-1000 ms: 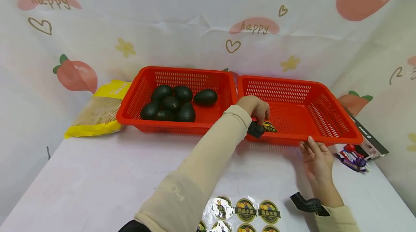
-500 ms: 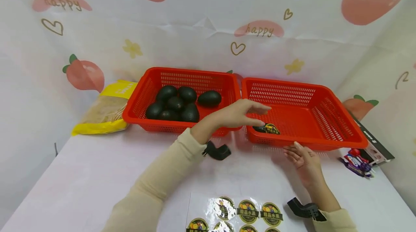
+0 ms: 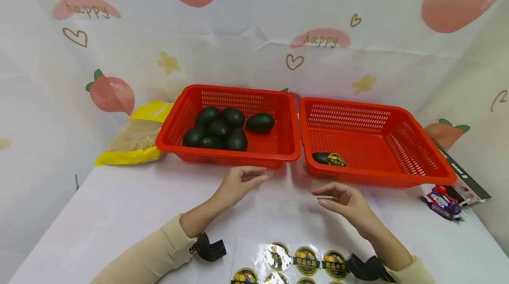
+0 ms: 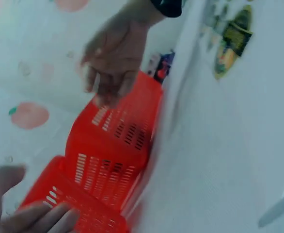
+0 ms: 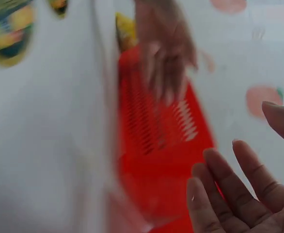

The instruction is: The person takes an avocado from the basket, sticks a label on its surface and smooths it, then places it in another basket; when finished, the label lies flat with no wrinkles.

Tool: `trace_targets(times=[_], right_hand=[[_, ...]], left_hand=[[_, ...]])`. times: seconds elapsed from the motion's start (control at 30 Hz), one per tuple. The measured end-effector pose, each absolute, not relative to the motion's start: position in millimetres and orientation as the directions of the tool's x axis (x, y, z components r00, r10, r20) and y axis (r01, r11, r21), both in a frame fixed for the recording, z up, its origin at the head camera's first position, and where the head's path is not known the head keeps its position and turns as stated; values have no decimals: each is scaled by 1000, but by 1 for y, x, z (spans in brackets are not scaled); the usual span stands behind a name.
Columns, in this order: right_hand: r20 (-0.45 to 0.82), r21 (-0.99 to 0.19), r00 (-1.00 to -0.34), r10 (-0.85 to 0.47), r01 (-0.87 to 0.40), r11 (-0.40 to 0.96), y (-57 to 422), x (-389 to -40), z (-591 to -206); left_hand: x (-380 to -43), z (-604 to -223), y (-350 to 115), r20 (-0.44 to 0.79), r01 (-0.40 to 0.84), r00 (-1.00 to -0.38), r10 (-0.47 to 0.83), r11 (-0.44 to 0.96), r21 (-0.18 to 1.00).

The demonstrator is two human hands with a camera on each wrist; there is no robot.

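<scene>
My left hand [image 3: 237, 185] hovers over the table in front of the left red basket [image 3: 234, 158], fingers loosely extended and holding nothing. Facing it, my right hand [image 3: 350, 204] is in front of the right red basket [image 3: 381, 178], its fingers relaxed and nothing in them. Several dark green avocados [image 3: 218, 129] lie in the left basket. One avocado [image 3: 320, 157] with a round gold-and-black sticker [image 3: 336, 160] lies in the near left corner of the right basket. Below the hands is a clear sheet of similar stickers [image 3: 306, 261], cut off by the lower frame edge.
A yellow-and-clear bag [image 3: 137, 136] leans beside the left basket. Wrapped sweets [image 3: 443, 204] and a dark box [image 3: 465, 182] lie right of the right basket. A printed cloth [image 3: 254, 23] hangs behind. Both baskets stand side by side on the white table [image 3: 131, 200].
My left hand has let go of the stickered avocado in the right basket and drawn back toward me. My right hand has left that basket's front rim and moved left and nearer.
</scene>
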State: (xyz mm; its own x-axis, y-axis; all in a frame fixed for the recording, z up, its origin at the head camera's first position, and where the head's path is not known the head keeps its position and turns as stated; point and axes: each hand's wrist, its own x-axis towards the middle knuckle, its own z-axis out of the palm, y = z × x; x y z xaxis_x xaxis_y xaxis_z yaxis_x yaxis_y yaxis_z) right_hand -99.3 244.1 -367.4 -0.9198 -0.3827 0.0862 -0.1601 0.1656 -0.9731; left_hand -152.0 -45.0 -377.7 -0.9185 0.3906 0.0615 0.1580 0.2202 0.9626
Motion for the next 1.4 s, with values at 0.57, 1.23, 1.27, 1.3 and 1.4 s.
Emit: trace_targets(times=[0.57,1.23,1.27,1.3,1.4], right_hand=[[72,-772,-867,-492,-361,522,156,-238,-250],[-376,-475,-884,-279,-74,877,104,-346,-319],[-373,-471,-886,-275,-74,879,104,-346,-319],[-370,-469,-888,-274,-76,880,104,-346,-320],[-380,-453,-881,-283,-89,887,103,-347,-321]], left_hand=[[-169,-377,-56,-232,-235,-970,72,-524,819],[-167,-383,-52,-199,-206,-978,69,-517,831],[-167,-382,-52,-198,-204,-978,68,-519,830],[-167,-382,-53,-198,-205,-978,69,-520,829],[-168,-382,-54,-210,-216,-975,71,-519,827]])
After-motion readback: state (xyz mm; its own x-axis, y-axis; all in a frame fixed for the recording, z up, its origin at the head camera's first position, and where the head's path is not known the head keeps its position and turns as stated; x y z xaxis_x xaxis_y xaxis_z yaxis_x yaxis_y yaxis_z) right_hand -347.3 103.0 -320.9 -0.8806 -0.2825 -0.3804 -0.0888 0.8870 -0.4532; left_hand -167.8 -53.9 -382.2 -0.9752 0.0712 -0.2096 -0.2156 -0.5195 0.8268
